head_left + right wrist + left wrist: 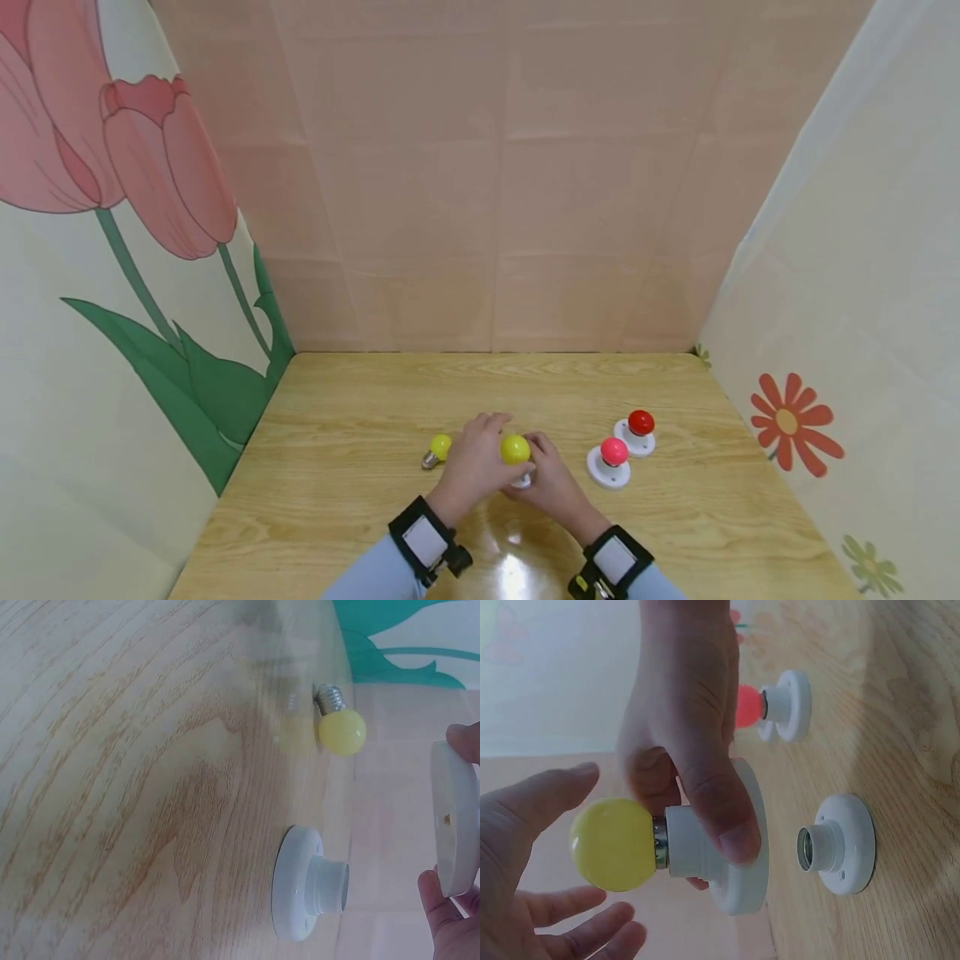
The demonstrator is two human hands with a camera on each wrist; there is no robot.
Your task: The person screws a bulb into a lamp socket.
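My right hand [555,483] grips a white lamp holder [739,889] by its round base, thumb across the front in the left wrist view. A yellow light bulb [613,845] sits in that holder's socket, some of its metal thread still showing. Around the bulb, my left hand [476,458] has its thumb and fingers spread, with gaps to the glass in the left wrist view. The holder is lifted off the table, its underside [444,855] facing the right wrist camera.
Behind my hands, a second white lamp holder [847,844] stands on the wooden table with a bare socket. Another yellow bulb [441,446] lies to the left. At right stand two holders, one with a pink bulb [614,452], one with a red bulb [641,422].
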